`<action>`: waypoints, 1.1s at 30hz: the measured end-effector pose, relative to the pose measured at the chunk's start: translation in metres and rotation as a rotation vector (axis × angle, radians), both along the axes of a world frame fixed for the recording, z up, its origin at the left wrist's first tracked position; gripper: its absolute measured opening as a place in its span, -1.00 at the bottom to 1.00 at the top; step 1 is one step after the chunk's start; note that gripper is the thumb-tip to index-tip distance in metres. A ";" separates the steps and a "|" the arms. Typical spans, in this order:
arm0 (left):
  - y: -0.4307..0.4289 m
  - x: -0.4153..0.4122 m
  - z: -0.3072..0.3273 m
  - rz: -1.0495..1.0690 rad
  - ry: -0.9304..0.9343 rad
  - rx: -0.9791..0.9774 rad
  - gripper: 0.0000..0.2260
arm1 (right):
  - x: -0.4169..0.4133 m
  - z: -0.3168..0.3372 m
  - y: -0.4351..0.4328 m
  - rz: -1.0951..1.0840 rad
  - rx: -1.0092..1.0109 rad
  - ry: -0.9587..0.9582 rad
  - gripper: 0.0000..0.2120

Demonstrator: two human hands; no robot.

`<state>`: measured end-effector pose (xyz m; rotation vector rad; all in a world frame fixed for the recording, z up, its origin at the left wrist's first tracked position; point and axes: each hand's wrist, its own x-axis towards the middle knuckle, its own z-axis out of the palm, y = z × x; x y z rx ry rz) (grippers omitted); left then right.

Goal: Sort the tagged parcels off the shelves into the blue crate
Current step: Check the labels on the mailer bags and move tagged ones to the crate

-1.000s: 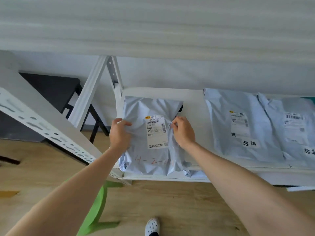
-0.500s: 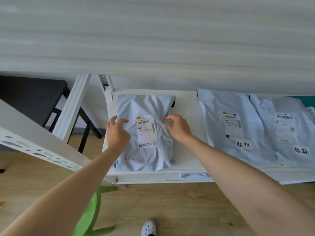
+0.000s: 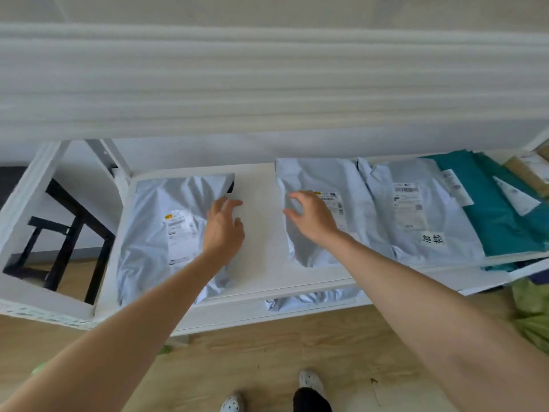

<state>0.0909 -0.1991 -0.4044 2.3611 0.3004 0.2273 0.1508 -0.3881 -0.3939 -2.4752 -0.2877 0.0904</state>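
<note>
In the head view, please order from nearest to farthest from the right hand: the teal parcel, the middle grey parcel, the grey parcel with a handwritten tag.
1. middle grey parcel, beneath the right hand.
2. grey parcel with handwritten tag, to its right.
3. teal parcel, far right.
</note>
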 end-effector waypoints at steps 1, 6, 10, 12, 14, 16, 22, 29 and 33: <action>-0.011 0.004 -0.001 -0.009 -0.003 0.008 -0.63 | 0.003 0.000 -0.012 0.007 -0.002 0.004 -0.57; -0.068 0.033 -0.008 -0.065 0.044 0.064 -0.62 | 0.028 -0.004 -0.074 0.042 -0.048 0.003 -0.59; -0.103 0.058 -0.010 -0.087 0.085 0.108 -0.60 | 0.054 -0.015 -0.111 0.066 -0.042 0.009 -0.60; -0.117 0.069 -0.012 -0.080 0.082 0.063 -0.61 | 0.064 -0.024 -0.125 0.082 -0.036 0.008 -0.59; -0.128 0.078 -0.017 -0.074 0.082 0.037 -0.61 | 0.073 -0.034 -0.136 0.098 -0.050 0.009 -0.55; -0.135 0.090 -0.027 -0.063 0.101 0.039 -0.61 | 0.084 -0.044 -0.146 0.117 -0.073 0.008 -0.50; -0.146 0.112 -0.057 -0.084 0.216 0.128 -0.57 | 0.104 -0.073 -0.170 0.201 -0.311 -0.037 -0.27; -0.143 0.137 -0.064 -0.072 0.338 0.226 -0.35 | 0.120 -0.079 -0.164 0.210 -0.508 0.080 0.03; -0.142 0.139 -0.063 -0.044 0.342 0.164 -0.28 | 0.118 -0.080 -0.163 0.214 -0.515 0.072 0.03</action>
